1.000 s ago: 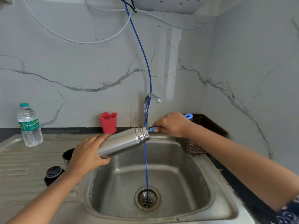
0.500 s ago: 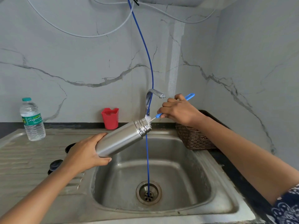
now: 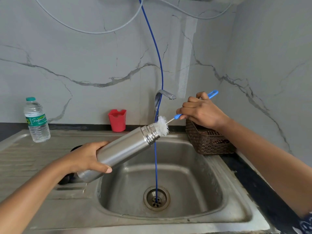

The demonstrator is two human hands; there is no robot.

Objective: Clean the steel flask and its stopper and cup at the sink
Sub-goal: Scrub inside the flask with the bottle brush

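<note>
The steel sink (image 3: 194, 174) fills the lower middle of my view. A thin blue hose (image 3: 155, 166) hangs down past the tap (image 3: 164, 94) into the sink's drain (image 3: 156, 198). To its left lies the ribbed steel surface (image 3: 25, 157). At the sink's back right corner sits a brown woven basket (image 3: 209, 142).

I hold the steel flask (image 3: 125, 149) over the left side of the basin. It is tilted, with its base low towards me and its open mouth raised towards the tap. My left grip (image 3: 84, 157) is wrapped round the flask's lower body, thumb underneath. My right grip (image 3: 202, 112) is clamped on the blue handle of a bottle brush (image 3: 162, 124), whose white bristles sit at the flask's mouth, part inside and part out.

A plastic water bottle (image 3: 37, 122) stands at the back left of the surface. A red holder (image 3: 117, 119) stands against the wall behind the flask.

Two dark round pieces lie on the surface, mostly hidden by my left grip and wrist, one (image 3: 76, 147) above the grip and one (image 3: 65, 181) below the wrist. I cannot tell which is stopper or cup.
</note>
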